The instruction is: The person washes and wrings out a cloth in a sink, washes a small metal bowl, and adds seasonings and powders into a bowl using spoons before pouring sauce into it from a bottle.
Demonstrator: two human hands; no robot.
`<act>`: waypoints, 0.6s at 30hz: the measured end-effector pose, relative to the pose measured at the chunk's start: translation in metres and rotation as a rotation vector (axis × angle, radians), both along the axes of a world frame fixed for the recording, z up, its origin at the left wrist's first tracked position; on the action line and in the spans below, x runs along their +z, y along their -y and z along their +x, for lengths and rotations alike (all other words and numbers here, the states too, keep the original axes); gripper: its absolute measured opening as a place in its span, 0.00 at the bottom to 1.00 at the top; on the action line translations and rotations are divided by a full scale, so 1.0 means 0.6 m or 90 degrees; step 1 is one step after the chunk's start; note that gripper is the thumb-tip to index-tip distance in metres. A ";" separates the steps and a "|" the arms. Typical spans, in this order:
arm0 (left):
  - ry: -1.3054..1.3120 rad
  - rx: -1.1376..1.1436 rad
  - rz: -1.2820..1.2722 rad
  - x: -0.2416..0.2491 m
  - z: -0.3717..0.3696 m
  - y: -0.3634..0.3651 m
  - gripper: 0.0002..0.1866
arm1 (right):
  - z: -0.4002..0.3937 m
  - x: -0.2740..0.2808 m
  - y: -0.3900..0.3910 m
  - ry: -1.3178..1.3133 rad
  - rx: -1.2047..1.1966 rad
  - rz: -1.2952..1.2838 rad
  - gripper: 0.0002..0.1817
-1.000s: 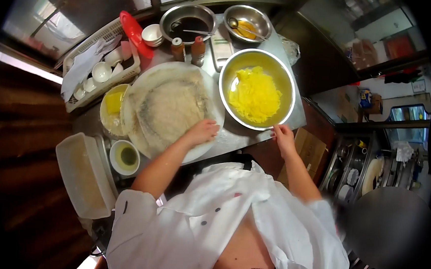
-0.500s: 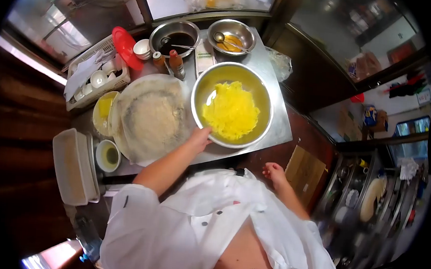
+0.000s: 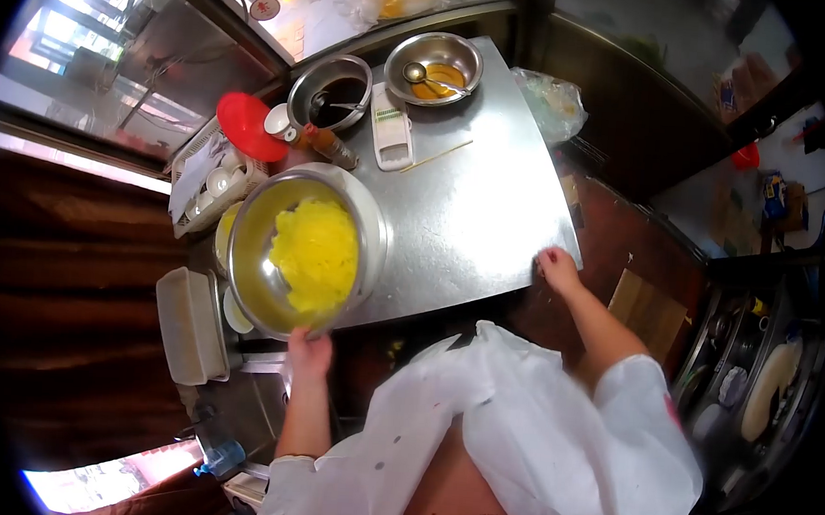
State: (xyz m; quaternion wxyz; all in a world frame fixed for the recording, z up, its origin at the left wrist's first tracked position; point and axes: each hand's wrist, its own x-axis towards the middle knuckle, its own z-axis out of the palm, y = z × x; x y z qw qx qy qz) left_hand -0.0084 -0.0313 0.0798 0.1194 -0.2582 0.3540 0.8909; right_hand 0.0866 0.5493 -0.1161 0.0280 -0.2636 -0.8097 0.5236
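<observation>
My left hand (image 3: pixel 309 353) grips the near rim of a large steel bowl (image 3: pixel 251 238). A soft yellow food mass (image 3: pixel 316 252) lies in the bowl. Under and behind it shows the pale edge of a round platter (image 3: pixel 374 227), mostly hidden by the bowl. Out at the right edge of the metal table (image 3: pixel 475 233), my right hand (image 3: pixel 555 266) has its fingers curled in, and I see nothing in them.
At the back stand a bowl of dark liquid (image 3: pixel 333 92), a bowl of orange liquid with a ladle (image 3: pixel 433 70), and sauce bottles (image 3: pixel 330 146). A white grater (image 3: pixel 392 129) lies near a thin stick (image 3: pixel 438 155). A basket with white cups (image 3: pixel 214 184) is left; shelves (image 3: pixel 744 400) are right.
The bowl has moved left with my left hand, from the table's right side to over the floured platter. My right hand has come up to the table's edge. The grater and stick are uncovered.
</observation>
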 end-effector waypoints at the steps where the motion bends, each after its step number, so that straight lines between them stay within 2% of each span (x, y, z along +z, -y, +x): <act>1: -0.002 0.025 0.031 -0.028 -0.005 -0.022 0.22 | -0.035 0.020 -0.002 0.027 0.004 0.012 0.13; 2: -0.002 0.050 0.063 -0.046 -0.010 -0.053 0.22 | -0.066 0.069 0.008 0.035 -0.002 0.015 0.15; 3: -0.024 0.048 0.090 -0.016 -0.016 -0.119 0.21 | -0.091 0.129 0.020 0.014 0.000 0.081 0.14; 4: -0.046 0.048 0.119 0.015 -0.020 -0.177 0.21 | -0.112 0.156 0.020 0.039 0.038 0.100 0.15; 5: -0.014 0.016 0.169 0.009 -0.019 -0.189 0.21 | -0.132 0.160 0.013 0.062 0.073 0.161 0.17; 9: 0.103 -0.269 0.008 -0.016 -0.041 -0.229 0.19 | -0.170 0.220 0.029 0.229 0.204 0.357 0.32; 12: 0.087 -0.477 -0.170 0.005 -0.134 -0.321 0.17 | -0.179 0.240 0.040 0.440 0.318 0.392 0.44; 13: 0.064 -0.535 -0.216 0.000 -0.176 -0.353 0.15 | -0.178 0.227 0.042 0.467 0.330 0.391 0.52; 15: 0.014 -0.585 -0.243 -0.017 -0.266 -0.425 0.14 | -0.179 0.224 0.047 0.475 0.334 0.406 0.54; 18: -0.021 -0.572 -0.283 -0.084 -0.426 -0.536 0.16 | -0.176 0.227 0.049 0.477 0.328 0.379 0.56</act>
